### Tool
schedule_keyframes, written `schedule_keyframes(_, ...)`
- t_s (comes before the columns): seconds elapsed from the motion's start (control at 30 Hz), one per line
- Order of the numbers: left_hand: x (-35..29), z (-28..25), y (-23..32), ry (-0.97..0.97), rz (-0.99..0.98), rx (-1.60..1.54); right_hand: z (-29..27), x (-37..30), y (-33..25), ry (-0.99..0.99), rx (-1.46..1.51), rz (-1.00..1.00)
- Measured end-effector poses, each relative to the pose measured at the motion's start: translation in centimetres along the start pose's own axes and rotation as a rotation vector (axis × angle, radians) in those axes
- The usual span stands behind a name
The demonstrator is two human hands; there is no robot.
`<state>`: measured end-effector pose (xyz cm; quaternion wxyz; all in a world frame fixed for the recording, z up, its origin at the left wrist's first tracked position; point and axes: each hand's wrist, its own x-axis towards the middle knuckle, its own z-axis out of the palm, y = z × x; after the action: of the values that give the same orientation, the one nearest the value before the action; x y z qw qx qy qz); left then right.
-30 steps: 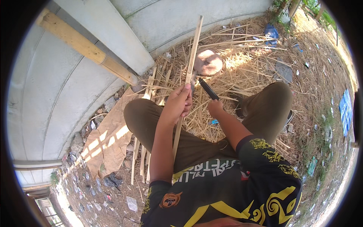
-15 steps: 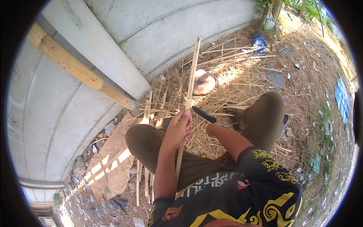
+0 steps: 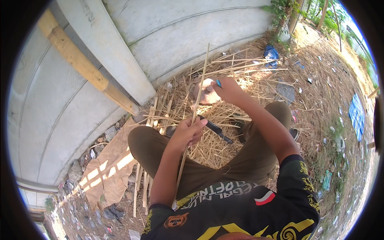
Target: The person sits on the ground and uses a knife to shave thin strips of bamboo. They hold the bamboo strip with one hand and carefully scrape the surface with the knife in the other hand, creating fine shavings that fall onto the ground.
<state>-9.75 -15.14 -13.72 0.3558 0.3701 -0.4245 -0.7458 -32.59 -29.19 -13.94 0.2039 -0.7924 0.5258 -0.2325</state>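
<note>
My left hand (image 3: 187,133) is closed round a long, thin bamboo strip (image 3: 203,76), which slants from my lap up toward the wall. Farther forward, my right hand (image 3: 233,91) is a fist beside the upper part of the strip. A small blue end (image 3: 218,83) pokes out of that fist; the rest of this object is hidden. A dark knife (image 3: 218,131) shows between my knees, its upper end close to my left fingers. Whether it touches them I cannot tell. Behind the strip sits a round, pale block (image 3: 206,96), partly covered by my right hand.
Shavings and split strips (image 3: 248,68) litter the ground around the block. More strips (image 3: 138,184) lie by my left knee, next to brown cardboard (image 3: 108,176). A concrete wall (image 3: 192,24) and a leaning bamboo pole (image 3: 76,64) stand ahead and left. Blue plastic (image 3: 271,56) lies near the wall.
My right hand has moved forward and up from beside the knife to the block, and a blue end now shows in it. The strip in my left hand looks narrower.
</note>
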Motion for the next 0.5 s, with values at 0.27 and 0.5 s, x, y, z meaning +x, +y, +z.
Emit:
schedule_keyframes(0.27, 2.7, 0.1, -2.6, 0.352, 0.137, 0.372, 2.7, -1.9, -4.8, 0.073, -0.465, -0.219)
schedule_keyframes(0.5, 2.7, 2.3, -4.3, 0.444, 0.074, 0.531, 2.9, 0.9, -2.6, 0.228, -0.537, -0.137)
